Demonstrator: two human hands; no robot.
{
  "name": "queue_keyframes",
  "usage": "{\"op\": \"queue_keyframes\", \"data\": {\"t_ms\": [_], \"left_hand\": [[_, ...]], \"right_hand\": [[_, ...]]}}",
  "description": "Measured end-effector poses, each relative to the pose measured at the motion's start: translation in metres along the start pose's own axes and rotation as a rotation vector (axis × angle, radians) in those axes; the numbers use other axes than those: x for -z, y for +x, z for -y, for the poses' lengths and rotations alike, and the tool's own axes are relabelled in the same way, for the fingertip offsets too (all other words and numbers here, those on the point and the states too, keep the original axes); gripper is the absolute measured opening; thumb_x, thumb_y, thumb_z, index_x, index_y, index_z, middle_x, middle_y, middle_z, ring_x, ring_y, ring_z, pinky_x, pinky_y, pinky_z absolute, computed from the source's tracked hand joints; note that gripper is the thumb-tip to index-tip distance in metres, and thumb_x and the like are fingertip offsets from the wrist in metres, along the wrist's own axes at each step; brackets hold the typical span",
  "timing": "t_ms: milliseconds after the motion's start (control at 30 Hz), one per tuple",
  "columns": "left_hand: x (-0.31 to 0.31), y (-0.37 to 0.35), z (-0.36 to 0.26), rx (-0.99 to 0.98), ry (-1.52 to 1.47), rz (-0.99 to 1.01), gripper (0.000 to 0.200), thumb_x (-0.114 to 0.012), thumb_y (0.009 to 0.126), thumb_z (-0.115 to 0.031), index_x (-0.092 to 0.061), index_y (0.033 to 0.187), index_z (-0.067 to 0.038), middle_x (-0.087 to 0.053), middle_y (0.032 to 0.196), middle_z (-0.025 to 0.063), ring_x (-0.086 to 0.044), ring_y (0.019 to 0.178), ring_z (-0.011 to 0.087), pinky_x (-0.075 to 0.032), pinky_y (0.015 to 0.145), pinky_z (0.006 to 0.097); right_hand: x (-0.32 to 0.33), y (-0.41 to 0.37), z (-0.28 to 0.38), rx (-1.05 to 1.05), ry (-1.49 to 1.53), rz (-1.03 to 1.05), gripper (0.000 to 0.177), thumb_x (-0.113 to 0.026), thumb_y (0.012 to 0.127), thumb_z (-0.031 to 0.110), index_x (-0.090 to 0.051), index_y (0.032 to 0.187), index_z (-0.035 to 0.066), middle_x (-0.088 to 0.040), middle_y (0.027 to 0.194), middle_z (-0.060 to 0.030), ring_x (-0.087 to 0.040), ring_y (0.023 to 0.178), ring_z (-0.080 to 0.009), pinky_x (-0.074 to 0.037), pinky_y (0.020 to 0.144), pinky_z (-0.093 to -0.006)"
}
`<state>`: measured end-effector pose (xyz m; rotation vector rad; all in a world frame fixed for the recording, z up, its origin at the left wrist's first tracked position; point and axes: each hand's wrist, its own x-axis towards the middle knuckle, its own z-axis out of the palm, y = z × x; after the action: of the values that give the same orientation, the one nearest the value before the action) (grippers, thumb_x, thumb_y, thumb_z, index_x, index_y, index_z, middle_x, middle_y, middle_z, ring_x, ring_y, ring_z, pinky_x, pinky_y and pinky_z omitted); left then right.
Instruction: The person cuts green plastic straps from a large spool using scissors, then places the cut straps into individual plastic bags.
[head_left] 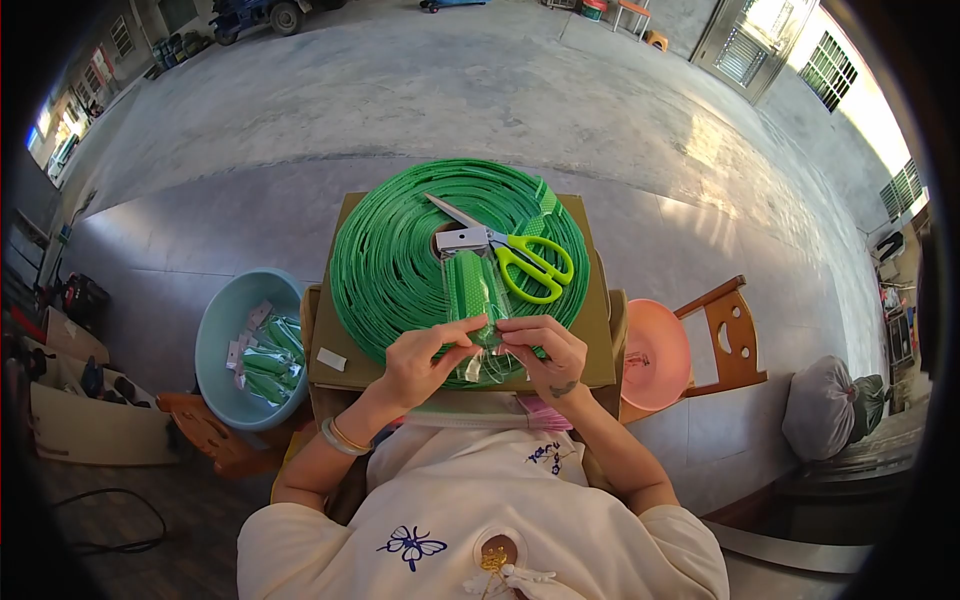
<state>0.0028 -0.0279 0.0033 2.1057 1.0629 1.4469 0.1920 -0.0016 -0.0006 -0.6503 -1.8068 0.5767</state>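
Observation:
A clear plastic packet [468, 285] with folded green dotted ribbon inside and a white card at its top lies over a large coil of green ribbon [385, 270]. My left hand [430, 358] pinches the packet's lower end on the left. On the right side of that same end, my right hand [548, 352] has its thumb and fingers pressed together on the plastic. Scissors with yellow-green handles [535, 268] rest on the coil beside the packet, blades pointing up and left. The coil sits on a cardboard box [590, 375].
To the left, a light blue basin [222, 385] holds several similar green packets. A pink basin [655, 355] stands at the right, next to a wooden chair [728, 335]. A small white piece [331, 359] lies on the box. Tied grey bags [822, 408] are on the floor further right.

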Motion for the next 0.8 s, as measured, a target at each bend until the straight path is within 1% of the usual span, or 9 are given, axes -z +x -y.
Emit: {"op": "queue_keyframes", "data": {"t_ms": [33,133,233,333,400,467,533,633,800], "left_hand": [[0.001,-0.002,0.0,0.019,-0.027,0.026,0.013,-0.064,0.077,0.003,-0.053,0.083,0.0,-0.064,0.101,0.0185,-0.066,0.08,0.019,-0.054,0.068,0.0262],[-0.004,-0.01,0.006,0.172,-0.102,-0.046,0.016,-0.068,0.074,-0.003,-0.052,0.076,-0.003,-0.064,0.105,0.0101,-0.066,0.075,0.0134,-0.05,0.06,0.0215],[-0.001,-0.013,0.002,0.463,-0.301,-0.061,0.016,-0.067,0.077,-0.004,-0.052,0.077,0.001,-0.062,0.108,0.0132,-0.065,0.077,0.0121,-0.049,0.062,0.0212],[-0.004,-0.02,0.007,0.532,-0.438,-0.2,0.015,-0.066,0.079,-0.004,-0.053,0.077,0.004,-0.062,0.103,0.0154,-0.063,0.077,0.0125,-0.05,0.066,0.022],[-0.002,-0.023,0.008,0.576,-0.37,-0.194,0.013,-0.065,0.079,-0.002,-0.054,0.077,0.003,-0.063,0.095,0.0149,-0.063,0.076,0.0135,-0.052,0.068,0.0234],[0.0,-0.023,0.006,0.71,-0.464,-0.18,0.011,-0.064,0.08,-0.002,-0.054,0.076,0.003,-0.063,0.089,0.0146,-0.063,0.075,0.015,-0.054,0.069,0.025],[0.004,-0.017,-0.003,0.929,-0.722,-0.155,0.01,-0.062,0.081,-0.001,-0.054,0.076,0.002,-0.063,0.084,0.0144,-0.064,0.077,0.0169,-0.055,0.071,0.0268],[0.001,-0.017,-0.006,1.014,-0.847,-0.234,0.011,-0.062,0.081,-0.001,-0.053,0.076,0.001,-0.063,0.081,0.0144,-0.065,0.075,0.0203,-0.057,0.068,0.0293],[-0.002,-0.018,-0.007,1.085,-0.906,-0.298,0.011,-0.062,0.081,-0.001,-0.052,0.076,0.0,-0.063,0.08,0.0141,-0.066,0.072,0.0219,-0.058,0.066,0.0304]], "right_hand": [[0.0,-0.002,0.0,-0.034,0.023,0.013,0.015,-0.066,0.071,-0.008,-0.06,0.083,-0.001,-0.063,0.094,-0.0109,-0.063,0.08,-0.0162,-0.052,0.067,-0.0258],[-0.005,-0.012,-0.001,-0.417,0.384,-0.006,0.009,-0.064,0.076,-0.004,-0.059,0.083,-0.001,-0.06,0.102,-0.0105,-0.06,0.087,-0.0146,-0.052,0.07,-0.0278],[-0.016,-0.014,0.003,-0.702,0.574,-0.111,0.006,-0.063,0.08,0.002,-0.058,0.081,-0.002,-0.057,0.107,-0.0121,-0.058,0.092,-0.0138,-0.052,0.074,-0.0285],[-0.02,-0.012,0.009,-0.918,0.782,-0.15,0.01,-0.062,0.082,0.005,-0.056,0.079,-0.002,-0.059,0.1,-0.0142,-0.06,0.091,-0.0156,-0.053,0.077,-0.029],[-0.019,-0.009,0.015,-0.991,0.812,-0.095,0.011,-0.062,0.083,0.005,-0.054,0.079,-0.002,-0.06,0.094,-0.0146,-0.061,0.087,-0.0166,-0.054,0.077,-0.0293],[-0.019,-0.008,0.017,-1.026,0.813,-0.071,0.011,-0.061,0.083,0.005,-0.053,0.078,-0.001,-0.061,0.088,-0.0142,-0.063,0.083,-0.0175,-0.055,0.076,-0.0293],[-0.02,-0.007,0.017,-1.019,0.788,-0.078,0.012,-0.061,0.083,0.005,-0.052,0.079,-0.001,-0.062,0.083,-0.013,-0.064,0.078,-0.0182,-0.056,0.073,-0.0288],[-0.022,-0.01,0.013,-1.018,0.75,-0.088,0.013,-0.062,0.082,0.005,-0.051,0.078,-0.002,-0.062,0.081,-0.0134,-0.064,0.074,-0.0181,-0.056,0.071,-0.0279],[-0.023,-0.011,0.014,-1.027,0.757,-0.115,0.013,-0.062,0.082,0.004,-0.051,0.077,-0.002,-0.062,0.08,-0.0139,-0.065,0.073,-0.0182,-0.056,0.07,-0.0276]]}}
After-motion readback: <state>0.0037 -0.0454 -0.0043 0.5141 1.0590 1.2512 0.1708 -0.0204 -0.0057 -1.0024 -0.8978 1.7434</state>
